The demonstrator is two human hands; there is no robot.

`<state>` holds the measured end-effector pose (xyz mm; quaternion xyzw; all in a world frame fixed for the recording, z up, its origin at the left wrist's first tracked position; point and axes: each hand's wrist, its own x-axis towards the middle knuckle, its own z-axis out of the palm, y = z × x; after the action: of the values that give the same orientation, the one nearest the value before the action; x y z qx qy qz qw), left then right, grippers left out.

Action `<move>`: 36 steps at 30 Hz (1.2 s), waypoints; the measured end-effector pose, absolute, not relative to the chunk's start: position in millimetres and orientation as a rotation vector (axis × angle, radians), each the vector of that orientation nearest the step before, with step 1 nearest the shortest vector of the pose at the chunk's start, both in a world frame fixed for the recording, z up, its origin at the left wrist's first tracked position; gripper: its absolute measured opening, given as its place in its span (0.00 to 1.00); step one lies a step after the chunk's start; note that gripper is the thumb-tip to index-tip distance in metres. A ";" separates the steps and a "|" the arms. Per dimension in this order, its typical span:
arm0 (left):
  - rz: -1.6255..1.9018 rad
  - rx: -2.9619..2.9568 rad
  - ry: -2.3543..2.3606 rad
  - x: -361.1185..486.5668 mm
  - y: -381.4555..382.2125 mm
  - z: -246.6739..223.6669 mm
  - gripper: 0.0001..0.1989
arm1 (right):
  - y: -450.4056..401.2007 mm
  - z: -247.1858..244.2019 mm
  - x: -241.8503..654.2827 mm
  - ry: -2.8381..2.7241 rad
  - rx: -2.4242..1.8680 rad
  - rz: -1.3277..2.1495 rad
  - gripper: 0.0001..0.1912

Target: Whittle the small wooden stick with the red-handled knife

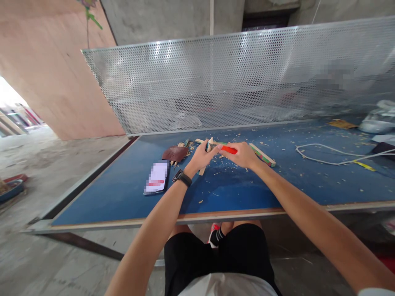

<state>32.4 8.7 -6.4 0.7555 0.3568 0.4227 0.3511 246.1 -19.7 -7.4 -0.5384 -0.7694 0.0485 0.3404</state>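
We locate the workpiece, a pale wooden piece point(210, 144), just above the worktop point(117, 193), in the fingers of the left hand point(202, 158). The left hand is clamped on this piece; its fingers cover the lower part. We find the right hand point(244, 155) wrapped around the orange-red handle of a tool point(229, 150). The tool's narrow grey end points toward the wooden piece, and the left thumb lies beside it. We cannot tell whether this end touches the wood.

We note a phone point(157, 176) lying face up, left of the left wrist. Its lit screen is pixelated, so we cannot read the writing. A yellow-brown packet point(341, 123) lies toward the rear right; any print on it is too small to read.

We identify a brown sheet-like piece point(175, 153) just beyond the phone, partly covering some thin sticks. A wooden strip with green and red colouring point(262, 155) lies beyond the right wrist. Pale shavings point(230, 166) are scattered around both hands. At the far right we see a looped white cable point(321, 153) with a yellow strip point(364, 165) beside it. A perforated metal panel point(197, 86) stands along the rear edge and bounds the working area.
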 end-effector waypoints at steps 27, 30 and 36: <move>1.189 1.929 1.004 35.7 9.2 -5.7 0.26 | -19.7 -8.1 243.5 -1.992 -1.318 0.174 0.33; 1.172 1.988 0.987 34.3 12.7 -8.5 0.26 | -16.6 -10.2 246.8 -2.023 -1.298 0.214 0.31; 1.248 2.082 1.056 35.5 12.4 -5.4 0.26 | -17.3 -10.6 243.4 -1.984 -1.368 0.124 0.30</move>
<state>35.5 12.4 -5.4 0.7625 0.3867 0.4573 0.2448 243.4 -17.3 -10.6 -0.5298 -0.7682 0.0481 0.3561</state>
